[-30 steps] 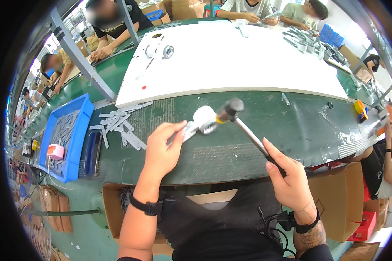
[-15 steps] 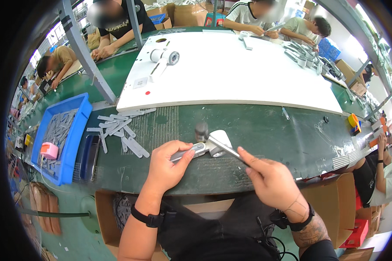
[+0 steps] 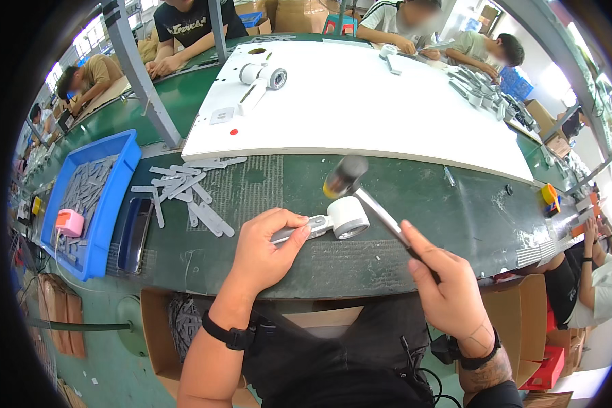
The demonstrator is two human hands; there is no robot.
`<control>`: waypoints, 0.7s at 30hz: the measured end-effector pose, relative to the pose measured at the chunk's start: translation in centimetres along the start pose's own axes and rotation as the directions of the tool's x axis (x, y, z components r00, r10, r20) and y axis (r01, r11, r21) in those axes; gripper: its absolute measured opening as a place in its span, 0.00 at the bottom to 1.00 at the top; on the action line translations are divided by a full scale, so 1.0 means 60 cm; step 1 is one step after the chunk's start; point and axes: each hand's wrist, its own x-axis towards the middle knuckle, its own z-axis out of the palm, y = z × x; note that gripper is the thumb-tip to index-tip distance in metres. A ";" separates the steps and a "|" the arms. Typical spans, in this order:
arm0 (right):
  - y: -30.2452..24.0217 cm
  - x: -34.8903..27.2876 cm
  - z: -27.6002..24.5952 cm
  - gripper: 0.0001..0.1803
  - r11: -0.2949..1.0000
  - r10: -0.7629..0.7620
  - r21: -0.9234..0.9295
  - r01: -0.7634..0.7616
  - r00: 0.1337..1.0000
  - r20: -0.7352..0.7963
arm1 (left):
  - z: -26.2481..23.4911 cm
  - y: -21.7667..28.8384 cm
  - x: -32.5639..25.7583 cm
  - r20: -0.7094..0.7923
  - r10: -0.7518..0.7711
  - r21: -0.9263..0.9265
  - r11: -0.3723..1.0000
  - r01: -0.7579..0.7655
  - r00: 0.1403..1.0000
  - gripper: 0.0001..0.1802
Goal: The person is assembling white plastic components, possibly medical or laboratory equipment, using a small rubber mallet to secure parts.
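Note:
My left hand (image 3: 268,248) pins a grey flat bracket with a white round cap (image 3: 347,217) at its end onto the green belt (image 3: 265,183). My right hand (image 3: 445,289) grips the handle of a small mallet (image 3: 347,178). Its black and yellow head hangs blurred a little above and behind the white cap, not touching it. The bracket's near end is hidden under my left fingers.
A loose pile of grey strips (image 3: 187,194) lies left of my left hand. A blue bin (image 3: 119,180) holds more strips and a pink tape dispenser (image 3: 68,223). A white board (image 3: 360,109) carries finished parts (image 3: 265,76). Other people work across the table and at right.
The mallet head came down onto the white cap half a second ago and has now risen again. My left hand keeps the bracket in place.

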 end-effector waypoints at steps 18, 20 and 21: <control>0.030 -0.013 0.051 0.36 1.000 0.016 0.020 -0.018 0.994 0.108 | -0.002 0.004 -0.002 0.010 -0.023 -0.016 1.000 0.023 1.000 0.06; 0.029 -0.013 0.042 0.35 1.000 0.018 -0.019 -0.016 0.994 0.112 | -0.004 0.010 -0.005 -0.042 -0.021 0.067 0.997 0.023 0.999 0.10; 0.030 -0.010 0.038 0.35 0.998 0.018 -0.055 -0.011 0.992 0.124 | -0.008 0.014 -0.006 -0.050 -0.022 0.071 0.997 0.026 0.999 0.10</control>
